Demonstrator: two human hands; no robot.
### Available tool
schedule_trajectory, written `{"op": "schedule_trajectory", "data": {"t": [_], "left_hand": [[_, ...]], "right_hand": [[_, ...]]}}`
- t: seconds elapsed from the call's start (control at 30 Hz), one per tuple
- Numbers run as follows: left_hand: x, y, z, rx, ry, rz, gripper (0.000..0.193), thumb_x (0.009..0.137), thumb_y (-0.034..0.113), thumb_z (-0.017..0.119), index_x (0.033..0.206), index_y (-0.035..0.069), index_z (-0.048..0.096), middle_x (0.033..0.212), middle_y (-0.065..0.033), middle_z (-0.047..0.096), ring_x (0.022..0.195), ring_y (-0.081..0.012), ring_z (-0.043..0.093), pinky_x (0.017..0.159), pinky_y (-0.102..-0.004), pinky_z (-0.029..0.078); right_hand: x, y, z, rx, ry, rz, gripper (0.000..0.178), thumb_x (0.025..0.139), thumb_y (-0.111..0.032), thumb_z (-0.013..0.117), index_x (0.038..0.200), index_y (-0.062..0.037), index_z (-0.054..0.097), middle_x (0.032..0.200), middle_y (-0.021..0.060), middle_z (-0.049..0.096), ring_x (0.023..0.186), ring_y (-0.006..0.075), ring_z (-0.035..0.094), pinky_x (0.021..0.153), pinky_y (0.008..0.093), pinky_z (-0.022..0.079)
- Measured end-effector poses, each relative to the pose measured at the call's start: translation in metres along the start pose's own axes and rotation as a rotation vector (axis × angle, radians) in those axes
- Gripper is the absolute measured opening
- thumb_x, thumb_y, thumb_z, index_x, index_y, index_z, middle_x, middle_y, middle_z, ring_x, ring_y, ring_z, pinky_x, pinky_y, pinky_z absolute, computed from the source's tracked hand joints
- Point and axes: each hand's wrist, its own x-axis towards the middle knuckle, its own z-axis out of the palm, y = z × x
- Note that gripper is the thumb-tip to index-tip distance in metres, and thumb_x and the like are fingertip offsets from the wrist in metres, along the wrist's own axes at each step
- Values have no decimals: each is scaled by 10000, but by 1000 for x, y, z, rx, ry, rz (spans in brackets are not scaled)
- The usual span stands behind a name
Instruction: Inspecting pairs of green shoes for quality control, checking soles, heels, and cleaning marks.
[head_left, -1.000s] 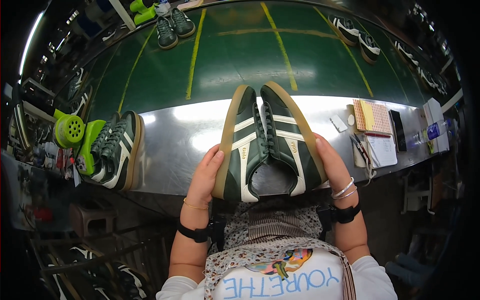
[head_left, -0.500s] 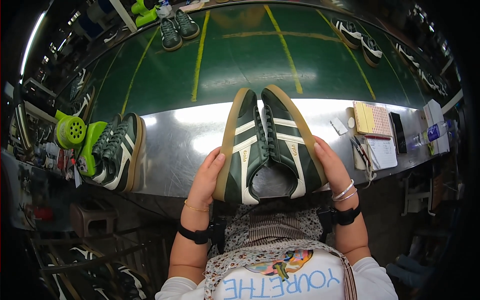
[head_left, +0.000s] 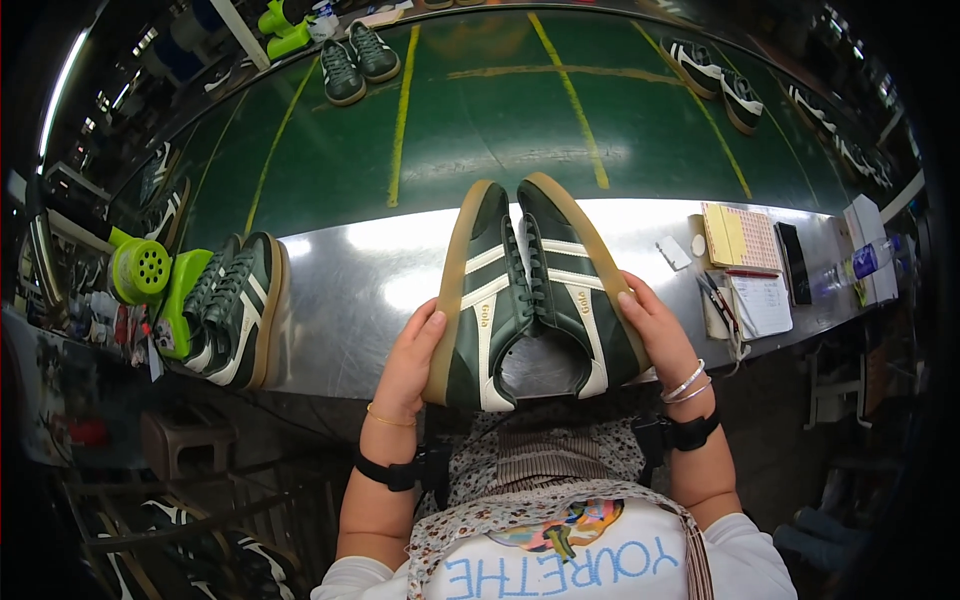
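Between my hands I hold a pair of dark green sneakers with white stripes and tan gum soles. Their toes point away from me, the laced sides face each other, and the soles turn outward. My left hand (head_left: 412,350) is closed along the sole of the left sneaker (head_left: 470,300), near its heel. Against the other sole, my right hand (head_left: 655,325) grips the right sneaker (head_left: 583,295). The two collars meet near my apron, over the front edge of the metal table (head_left: 340,330). Some fingers of both hands are hidden behind the shoes.
Another green pair (head_left: 240,310) leans by a lime-green holder (head_left: 185,290) at left. Beyond lies a green conveyor belt (head_left: 480,110) with yellow lines, carrying more sneakers (head_left: 345,75). At right are notebooks (head_left: 742,240), scissors (head_left: 718,300), a phone (head_left: 793,262) and a bottle (head_left: 875,258).
The sneakers' toes have shifted very slightly left and toward me. Both hands keep the same grip.
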Motion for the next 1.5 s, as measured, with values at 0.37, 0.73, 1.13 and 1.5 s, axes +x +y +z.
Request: {"op": "schedule_trajectory", "data": {"t": [0.37,0.73,1.13,1.5], "left_hand": [[2,10,8,-248,-50,69,477,1003,296,357,1411,54,305,1268,-110,514,1124,-185,527,955,-316,440],[13,18,57,-840,-190,-119,427,954,231,356,1219,-82,474,1154,-259,565,1056,-361,579,902,-433,503],[15,8,70,-822,-258,-160,481,1000,403,265,1257,54,474,1262,-129,528,1134,-292,527,986,-452,413],[10,20,77,-931,-276,-162,330,944,250,433,1170,32,532,1147,-133,596,1007,-290,598,832,-452,517]], "right_hand": [[3,-3,8,265,43,8,496,979,-301,441,1395,-52,334,1188,125,556,1110,177,517,950,306,412],[8,-17,42,1097,-33,133,488,985,-362,315,1260,13,463,1183,201,570,1067,315,584,915,439,492],[6,-16,48,1090,-28,85,414,988,-335,340,1232,-37,488,1202,136,568,1067,298,576,921,449,482],[8,-21,51,1092,-52,71,498,1009,-391,236,1260,-25,461,1248,128,539,1126,255,540,988,405,430]]}}
